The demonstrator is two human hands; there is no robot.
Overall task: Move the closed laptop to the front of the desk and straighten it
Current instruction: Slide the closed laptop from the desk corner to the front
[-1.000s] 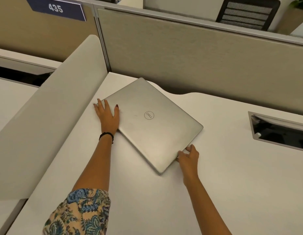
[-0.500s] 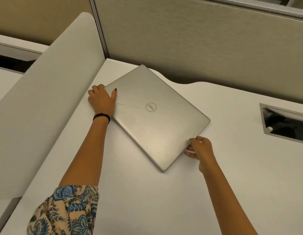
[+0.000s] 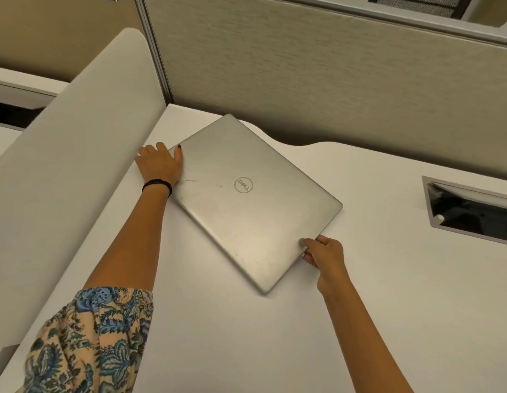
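Note:
A closed silver laptop lies skewed on the white desk, near the back left corner, one corner pointing toward me. My left hand grips its far left edge, thumb on the lid and fingers curled over the side. At the laptop's near right edge, my right hand pinches it, thumb on top and fingers underneath. That near right edge looks slightly raised off the desk.
A beige partition wall runs along the back of the desk. A curved white divider borders the left side. A rectangular cable cut-out sits in the desk at the right.
My left hand went from lying flat on the lid to curling around the laptop's left edge. My right hand slid along the near right edge and closed on it. The laptop has barely shifted.

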